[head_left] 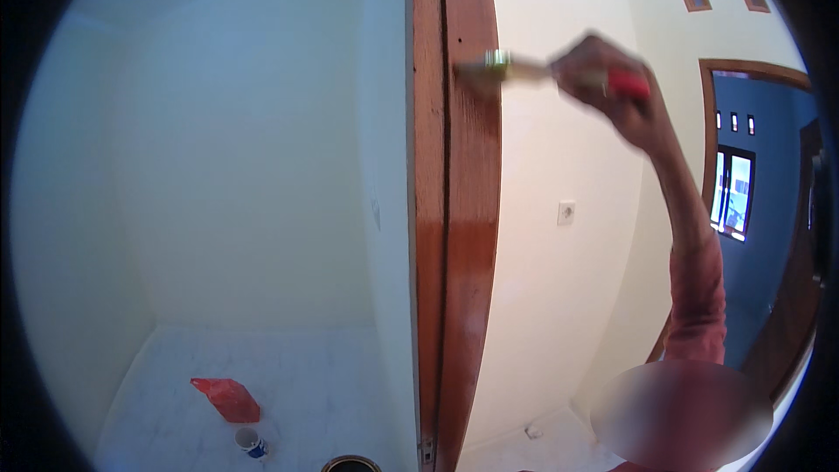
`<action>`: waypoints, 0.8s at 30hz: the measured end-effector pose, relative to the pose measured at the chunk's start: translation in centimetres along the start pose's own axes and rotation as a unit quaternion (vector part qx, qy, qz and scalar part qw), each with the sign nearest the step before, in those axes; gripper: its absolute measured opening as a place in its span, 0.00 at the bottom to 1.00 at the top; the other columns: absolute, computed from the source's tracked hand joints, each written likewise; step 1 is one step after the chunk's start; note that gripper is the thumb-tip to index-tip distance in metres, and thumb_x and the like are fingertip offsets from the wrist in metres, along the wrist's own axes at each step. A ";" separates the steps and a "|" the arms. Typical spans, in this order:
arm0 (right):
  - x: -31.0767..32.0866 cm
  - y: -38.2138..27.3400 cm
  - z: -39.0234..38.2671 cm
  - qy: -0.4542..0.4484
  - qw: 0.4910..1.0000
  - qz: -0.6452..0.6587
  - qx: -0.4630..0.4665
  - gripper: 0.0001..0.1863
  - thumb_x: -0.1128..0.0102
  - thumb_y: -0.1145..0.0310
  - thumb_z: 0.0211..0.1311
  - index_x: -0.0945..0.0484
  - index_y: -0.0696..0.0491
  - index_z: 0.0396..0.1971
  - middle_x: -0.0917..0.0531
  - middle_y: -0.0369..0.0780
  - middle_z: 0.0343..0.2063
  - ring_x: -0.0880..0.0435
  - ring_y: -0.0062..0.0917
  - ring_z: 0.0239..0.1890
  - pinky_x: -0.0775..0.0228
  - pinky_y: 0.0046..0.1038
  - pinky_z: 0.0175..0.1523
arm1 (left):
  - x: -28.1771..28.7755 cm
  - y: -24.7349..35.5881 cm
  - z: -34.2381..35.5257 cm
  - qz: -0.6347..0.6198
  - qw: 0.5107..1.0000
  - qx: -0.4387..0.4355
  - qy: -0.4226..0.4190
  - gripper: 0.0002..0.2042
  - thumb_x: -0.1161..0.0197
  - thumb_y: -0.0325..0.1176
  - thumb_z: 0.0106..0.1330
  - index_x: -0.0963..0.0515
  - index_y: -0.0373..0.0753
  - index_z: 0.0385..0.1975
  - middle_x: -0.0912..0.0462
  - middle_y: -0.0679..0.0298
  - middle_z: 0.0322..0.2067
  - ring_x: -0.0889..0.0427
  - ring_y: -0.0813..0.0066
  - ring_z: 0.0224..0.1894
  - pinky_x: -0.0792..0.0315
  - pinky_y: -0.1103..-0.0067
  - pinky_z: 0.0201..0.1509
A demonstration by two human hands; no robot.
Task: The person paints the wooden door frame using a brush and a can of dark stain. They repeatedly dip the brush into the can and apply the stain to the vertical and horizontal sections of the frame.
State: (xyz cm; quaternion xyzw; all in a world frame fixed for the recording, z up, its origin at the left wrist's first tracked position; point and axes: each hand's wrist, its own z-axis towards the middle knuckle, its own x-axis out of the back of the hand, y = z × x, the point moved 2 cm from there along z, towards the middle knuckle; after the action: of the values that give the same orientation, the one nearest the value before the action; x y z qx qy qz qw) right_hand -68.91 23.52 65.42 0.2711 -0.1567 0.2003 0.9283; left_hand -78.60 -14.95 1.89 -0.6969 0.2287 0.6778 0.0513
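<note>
My right hand [603, 79] is raised high on the right, its fingers closed round a paintbrush [527, 70]. The brush points left, with a light handle, a shiny metal band and a red part showing by the hand. Motion blurs both hand and brush. Its bristles touch the reddish-brown wooden frame [472, 149], which stands upright through the middle of the view. The wood looks glossy on its right face, and a dark groove runs down its length. My right arm comes up from the lower right in a pinkish-red sleeve. My left hand is out of view.
On the pale floor at lower left lie a red plastic bag [229, 400] and a white-and-blue cup [251, 442]. A dark round container [351, 464] shows at the bottom edge. Right of the frame, a cream wall carries a socket [566, 212]; beyond is a doorway [710, 122].
</note>
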 end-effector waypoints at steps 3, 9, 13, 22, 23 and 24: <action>3.2 4.0 7.3 0.050 0.999 0.000 0.019 0.07 0.39 0.72 0.72 0.15 0.57 0.43 0.13 0.38 0.40 0.16 0.20 0.46 0.24 0.24 0.52 | -0.1 -0.7 0.0 -0.005 1.000 -0.012 0.016 0.36 0.46 0.66 0.71 0.30 0.45 0.69 0.22 0.52 0.62 0.21 0.47 0.61 0.25 0.46 0.59; 4.1 6.5 16.7 0.161 0.972 -0.172 0.024 0.08 0.32 0.70 0.68 0.12 0.56 0.42 0.13 0.42 0.42 0.13 0.29 0.45 0.20 0.29 0.51 | 0.4 -1.1 -1.2 -0.015 0.997 -0.053 0.062 0.38 0.44 0.66 0.70 0.33 0.46 0.72 0.26 0.52 0.67 0.24 0.46 0.65 0.29 0.43 0.64; 4.0 8.1 20.2 0.202 0.964 -0.166 0.057 0.08 0.31 0.68 0.66 0.12 0.54 0.41 0.14 0.42 0.39 0.15 0.31 0.43 0.23 0.33 0.49 | 0.3 -1.0 -2.2 -0.028 0.994 -0.070 0.079 0.39 0.43 0.65 0.70 0.35 0.48 0.75 0.28 0.52 0.70 0.26 0.45 0.68 0.31 0.41 0.68; 4.2 7.6 19.2 0.132 0.981 -0.144 0.007 0.10 0.28 0.63 0.65 0.12 0.53 0.39 0.11 0.41 0.40 0.13 0.26 0.43 0.21 0.32 0.49 | 4.7 0.8 -2.3 -0.108 0.991 -0.036 -0.074 0.39 0.41 0.66 0.69 0.35 0.49 0.74 0.29 0.53 0.70 0.27 0.43 0.68 0.32 0.40 0.68; 3.5 6.8 19.4 0.120 0.973 -0.198 0.006 0.10 0.28 0.63 0.65 0.12 0.53 0.39 0.11 0.41 0.40 0.13 0.25 0.43 0.21 0.32 0.48 | 4.5 0.9 -2.2 -0.114 0.989 -0.027 -0.089 0.39 0.41 0.66 0.69 0.34 0.49 0.74 0.28 0.53 0.70 0.27 0.43 0.68 0.32 0.40 0.68; 3.0 6.1 18.9 0.113 0.975 -0.192 -0.005 0.10 0.28 0.63 0.65 0.12 0.53 0.39 0.11 0.41 0.40 0.13 0.25 0.42 0.21 0.32 0.48 | 4.6 0.7 -2.0 -0.092 0.995 -0.022 -0.021 0.39 0.41 0.65 0.69 0.34 0.49 0.74 0.28 0.53 0.70 0.27 0.43 0.68 0.32 0.40 0.68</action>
State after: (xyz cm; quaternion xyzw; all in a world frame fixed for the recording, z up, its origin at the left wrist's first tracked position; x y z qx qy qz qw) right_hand -72.54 18.39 84.45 0.2671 0.0031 0.0464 0.9625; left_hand -77.19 -17.51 -2.22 -0.7017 0.1479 0.6894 0.1025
